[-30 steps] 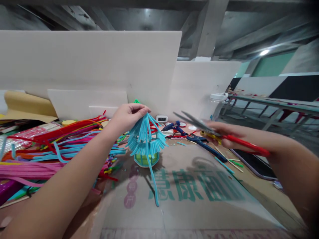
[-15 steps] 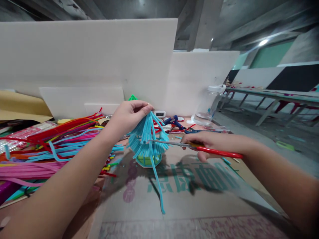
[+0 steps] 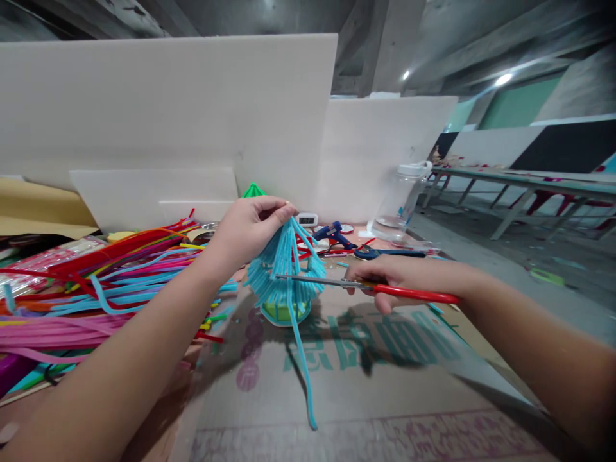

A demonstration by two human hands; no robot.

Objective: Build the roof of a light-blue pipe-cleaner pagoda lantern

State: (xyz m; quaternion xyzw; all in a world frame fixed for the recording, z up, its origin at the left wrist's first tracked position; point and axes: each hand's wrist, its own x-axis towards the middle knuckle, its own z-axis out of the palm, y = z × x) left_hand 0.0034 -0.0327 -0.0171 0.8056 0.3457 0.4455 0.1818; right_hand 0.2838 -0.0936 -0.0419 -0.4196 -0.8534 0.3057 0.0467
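Scissors (image 3: 337,283) at blue pipe-cleaner bundle (image 3: 285,269)

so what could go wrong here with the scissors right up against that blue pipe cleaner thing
The scissors in the right hand have their blades in among the strands of the blue pipe cleaner canopy, so a cut could take neighbouring strands along with the long hanging strand. The left hand pinches only the canopy's top, so the piece and the green cup under it might tip or twist. The blade tips point towards the left forearm.
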